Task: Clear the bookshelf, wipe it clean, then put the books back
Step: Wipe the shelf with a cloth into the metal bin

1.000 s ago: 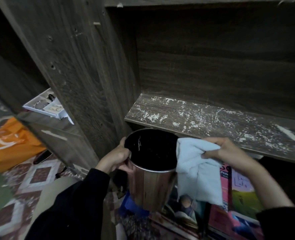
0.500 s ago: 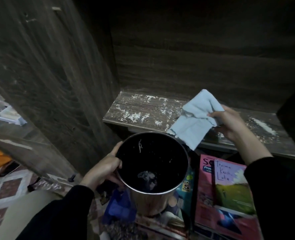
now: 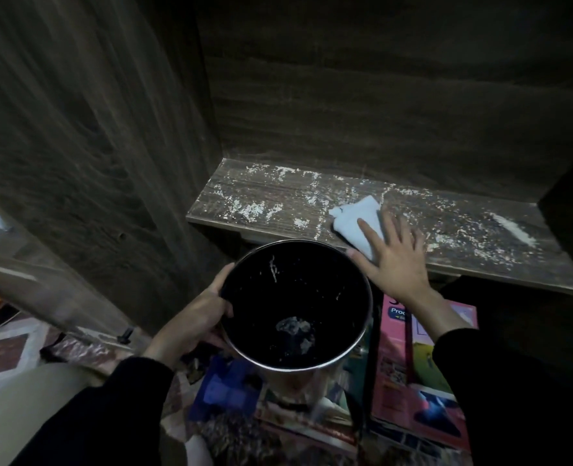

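Observation:
A dark wooden shelf board lies bare of books and is speckled with white dust and crumbs. My right hand lies flat with spread fingers on a pale blue cloth, pressing it onto the middle of the board. My left hand grips the left rim of a round metal bin held just below the shelf's front edge; a little debris lies at its dark bottom. Books lie stacked on the floor below, a pink one on the right.
The bookcase's side panel rises close on the left and its back panel behind the board. Patterned floor tiles show at the lower left. A streak of white powder sits at the board's right end.
My right hand has carried the cloth from beside the bin up onto the shelf and flattened on it. The bin stays in my left hand, now seen more from above.

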### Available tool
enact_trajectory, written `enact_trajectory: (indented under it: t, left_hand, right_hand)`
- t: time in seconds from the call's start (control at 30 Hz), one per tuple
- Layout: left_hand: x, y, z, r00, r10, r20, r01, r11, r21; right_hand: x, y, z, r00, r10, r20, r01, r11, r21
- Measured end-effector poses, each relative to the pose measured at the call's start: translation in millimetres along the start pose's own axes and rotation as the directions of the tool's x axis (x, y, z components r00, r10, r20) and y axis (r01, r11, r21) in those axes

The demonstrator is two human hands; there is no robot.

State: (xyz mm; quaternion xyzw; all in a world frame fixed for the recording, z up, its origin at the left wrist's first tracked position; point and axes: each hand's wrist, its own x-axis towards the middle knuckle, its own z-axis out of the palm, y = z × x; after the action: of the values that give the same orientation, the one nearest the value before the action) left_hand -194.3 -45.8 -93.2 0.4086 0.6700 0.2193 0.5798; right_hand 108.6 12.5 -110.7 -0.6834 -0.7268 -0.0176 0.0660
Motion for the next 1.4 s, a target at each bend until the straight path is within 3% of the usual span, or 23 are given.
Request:
enact_trajectory:
  t: [0.07,0.37,0.5,0.6,0.7,0.83,0.9,0.97,1.1,1.17,1.23,1.33,1.4]
  left_hand:
    - [1.8,-3.4,-0.5,1.0,0.006,0.0,-0.006,1.0,0.009]
    - [2.3,-20.7,3.6,0.996,0.058,-0.062,-0.056,0.998,0.026]
    - [10.6,-32.9,7.4,0.983,0.134,-0.123,-0.11,0.976,0.187]
    - [16.6,-35.7,10.1,0.986,0.08,-0.144,-0.047,0.974,0.222]
    - [18.6,-35.9,14.7,0.964,0.141,-0.224,-0.04,0.914,0.403]
    - [25.1,-42.9,14.0,0.92,0.221,-0.323,-0.076,0.91,0.408]
    - [25.5,-43.8,13.6,0.942,0.154,-0.297,-0.061,0.952,0.301]
    - [26.4,-43.5,17.7,0.972,0.068,-0.226,-0.062,0.998,0.03]
    - [35.3,-44.0,26.1,0.972,0.157,-0.177,-0.213,0.906,-0.367]
    - [35.0,-43.6,27.8,0.971,0.182,-0.154,-0.232,0.867,-0.441]
    - [34.1,-45.1,26.9,0.952,0.259,-0.164,-0.302,0.889,-0.345]
    - [36.6,-46.2,25.3,0.906,0.38,-0.185,-0.39,0.92,-0.024]
    - [39.2,-46.3,25.6,0.889,0.404,-0.215,-0.393,0.915,0.092]
  right_hand:
    - [0.4,1.5,2.0,0.997,0.013,0.076,-0.015,1.0,0.02]
    - [16.5,0.4,-3.6,0.998,-0.039,0.052,0.034,0.994,0.105]
    - [19.9,-2.5,-3.7,0.998,-0.026,0.061,0.021,0.997,0.08]
    - [20.8,-3.9,-3.8,0.999,-0.02,0.041,0.017,0.996,0.087]
    - [20.8,-4.2,-3.2,0.999,-0.02,0.041,0.016,0.995,0.096]
    - [20.7,-4.0,-2.2,0.999,-0.018,0.034,0.014,0.995,0.099]
    - [20.3,-4.7,-2.3,0.999,-0.015,0.033,0.011,0.994,0.105]
    - [19.8,-5.2,-2.1,0.999,-0.011,0.032,0.007,0.993,0.115]
    - [17.8,-4.4,-1.3,0.999,-0.003,0.037,-0.002,0.992,0.122]
    - [16.4,-3.9,0.1,0.999,-0.011,0.037,0.007,0.994,0.108]
    - [15.8,-3.6,1.9,0.999,-0.016,0.032,0.013,0.996,0.091]
    - [16.1,-4.0,3.1,0.999,-0.017,0.035,0.014,0.997,0.075]
    - [16.1,-4.0,3.5,0.999,-0.018,0.041,0.015,0.998,0.067]
